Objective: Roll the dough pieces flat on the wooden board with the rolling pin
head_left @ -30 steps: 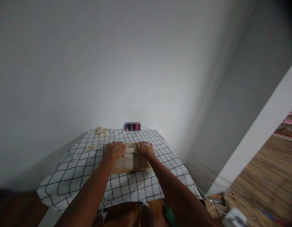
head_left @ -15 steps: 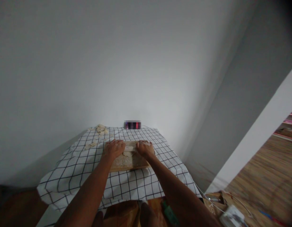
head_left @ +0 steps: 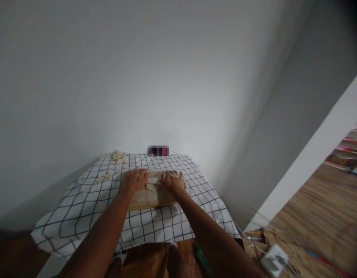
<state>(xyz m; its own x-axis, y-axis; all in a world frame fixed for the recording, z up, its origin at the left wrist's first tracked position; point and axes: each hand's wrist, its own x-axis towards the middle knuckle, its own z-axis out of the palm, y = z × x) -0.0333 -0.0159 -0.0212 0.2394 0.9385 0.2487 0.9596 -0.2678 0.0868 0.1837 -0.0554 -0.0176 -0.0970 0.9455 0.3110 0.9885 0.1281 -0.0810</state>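
A floury wooden board [head_left: 152, 200] lies on the checked tablecloth [head_left: 149, 227]. Across its far half runs a pale rolling pin [head_left: 154, 180], with only its middle showing between my hands. My left hand [head_left: 137, 178] is wrapped over the pin's left part, and my right hand [head_left: 173, 180] grips the right part, its knuckles dusted white. Under the pin, a flattened piece of dough [head_left: 153, 187] sticks out on the near side; my hands hide the rest of it.
A lump of dough [head_left: 118, 155] sits at the table's far left, with dough scraps [head_left: 105, 177] nearer. A pixelated dark object [head_left: 158, 151] stands against the wall. At the lower right, a white power strip [head_left: 274, 259] and cables lie on the floor.
The whole view has shifted slightly, so everything appears a little further left. Both hands remain on the rolling pin, and the dough still shows beneath it.
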